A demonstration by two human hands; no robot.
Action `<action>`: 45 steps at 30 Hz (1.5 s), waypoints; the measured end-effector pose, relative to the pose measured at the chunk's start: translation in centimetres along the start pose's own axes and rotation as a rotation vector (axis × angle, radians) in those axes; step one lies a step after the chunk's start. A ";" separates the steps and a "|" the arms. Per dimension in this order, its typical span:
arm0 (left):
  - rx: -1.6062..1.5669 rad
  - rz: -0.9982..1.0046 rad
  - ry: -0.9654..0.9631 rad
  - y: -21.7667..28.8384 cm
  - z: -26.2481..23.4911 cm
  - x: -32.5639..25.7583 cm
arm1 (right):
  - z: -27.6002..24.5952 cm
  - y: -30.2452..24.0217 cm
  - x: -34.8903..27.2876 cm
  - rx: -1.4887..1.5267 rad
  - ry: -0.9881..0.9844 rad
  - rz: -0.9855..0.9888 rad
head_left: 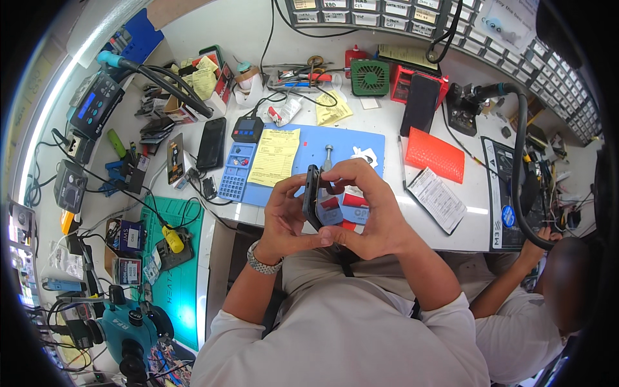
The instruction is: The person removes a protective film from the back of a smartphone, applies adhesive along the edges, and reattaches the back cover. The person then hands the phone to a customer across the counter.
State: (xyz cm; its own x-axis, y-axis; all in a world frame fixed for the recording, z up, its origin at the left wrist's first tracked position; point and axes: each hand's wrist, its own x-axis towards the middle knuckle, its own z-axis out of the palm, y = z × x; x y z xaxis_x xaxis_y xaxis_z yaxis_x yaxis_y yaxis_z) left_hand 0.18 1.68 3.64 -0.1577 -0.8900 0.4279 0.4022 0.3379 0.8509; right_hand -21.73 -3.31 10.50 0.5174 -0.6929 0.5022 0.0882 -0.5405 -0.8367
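Observation:
A dark phone [312, 193] is held up edge-on over the front of the blue mat [311, 142]. My left hand [284, 216], wearing a metal wristwatch [263, 259], is wrapped round its left side. With fingers at the upper edge and thumb low, my right hand [380, 209] grips it from the other side. The two thumbs come close together beneath the phone. Just behind my fingers lies a thin metal-ended tool [328, 155], partly hidden. A yellow paper form [274, 157] rests on the mat to the left, beside white cut-out pieces [365, 156] further right.
Another phone [211, 143] lies left of the mat. A red bubble pouch [434, 155] and a white form [436, 200] are to the right. At the lower left stands a microscope [132, 335] by a green mat [184, 258]. A co-worker's arm [509, 277] is at far right.

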 end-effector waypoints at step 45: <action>0.369 -0.017 0.197 -0.5 5.5 1.0 | -0.7 -1.4 -2.5 -0.137 0.274 0.210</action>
State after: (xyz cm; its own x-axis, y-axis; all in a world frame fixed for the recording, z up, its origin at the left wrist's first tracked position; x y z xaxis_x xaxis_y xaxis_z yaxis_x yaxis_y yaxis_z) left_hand -5.09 2.31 5.35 0.0285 -0.9260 0.3764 0.0455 0.3774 0.9250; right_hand -23.73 -1.17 10.55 0.2633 -0.8876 0.3778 -0.1200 -0.4187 -0.9001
